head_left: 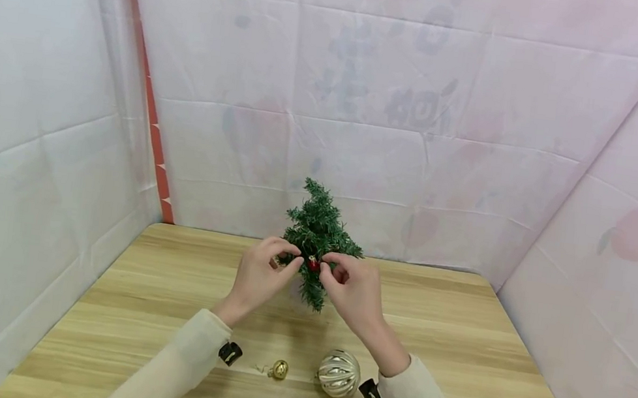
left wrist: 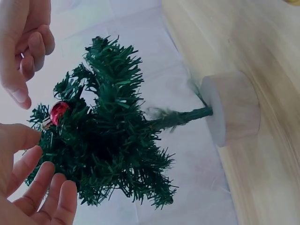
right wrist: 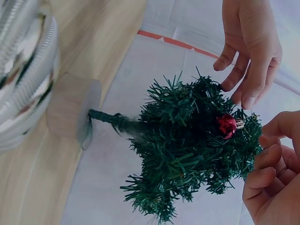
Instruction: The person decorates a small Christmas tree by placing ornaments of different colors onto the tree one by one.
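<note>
Since the red ball [head_left: 314,265] sits high in the tree [head_left: 319,222], the left hand [head_left: 262,269] and right hand [head_left: 354,288] flank it, likely to reach its cap [right wrist: 239,123] from both sides, though whether their fingertips pinch anything I cannot tell.

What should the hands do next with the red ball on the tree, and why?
Probably wiggle the red ball gently to check it holds: it sits against the tree, with the left hand and right hand close on either side, but I can't see whether it's hooked on.
</note>
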Motion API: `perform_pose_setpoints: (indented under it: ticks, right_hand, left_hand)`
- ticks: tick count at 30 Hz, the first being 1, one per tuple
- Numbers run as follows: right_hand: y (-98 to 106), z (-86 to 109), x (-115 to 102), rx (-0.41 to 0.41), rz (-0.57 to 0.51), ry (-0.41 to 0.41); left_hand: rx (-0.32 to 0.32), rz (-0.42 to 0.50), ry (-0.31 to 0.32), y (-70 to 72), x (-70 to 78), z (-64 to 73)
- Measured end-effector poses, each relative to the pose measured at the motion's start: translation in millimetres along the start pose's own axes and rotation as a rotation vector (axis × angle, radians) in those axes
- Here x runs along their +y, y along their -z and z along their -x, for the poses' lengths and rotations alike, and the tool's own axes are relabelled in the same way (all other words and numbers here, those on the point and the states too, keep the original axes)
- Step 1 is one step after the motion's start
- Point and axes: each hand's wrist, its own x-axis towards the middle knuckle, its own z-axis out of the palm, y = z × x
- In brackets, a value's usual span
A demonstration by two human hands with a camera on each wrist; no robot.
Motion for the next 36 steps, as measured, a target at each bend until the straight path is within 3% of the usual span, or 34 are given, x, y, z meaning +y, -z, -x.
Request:
perform_pose_setpoints:
  ticks: [8, 20, 25, 30, 36]
  right_hand:
    - [-2, 7.5, -1, 0.02, -0.003, 0.0]
    - [-5, 23.5, -2, -0.016, -0.018, -0.005]
    - [-6, 30.4, -4, -0.054, -0.035, -0.026]
    - [-7, 37.4, -6, -0.09, -0.043, -0.046]
    - [3, 44.1, 16, -0.143, -0.104, 0.016]
  left_hand:
    - [0.018, -0.15, -0.099, -3.4, 1.4, 5.4]
    - [0.005, -0.22, -0.162, -4.5, -0.4, 9.4]
    - [0.008, -0.213, -0.108, -3.4, -1.4, 10.2]
    - [0.031, -0.147, -0.026, -3.5, -7.5, 11.3]
    - [0.095, -0.155, 0.073, -14.2, 0.6, 16.8]
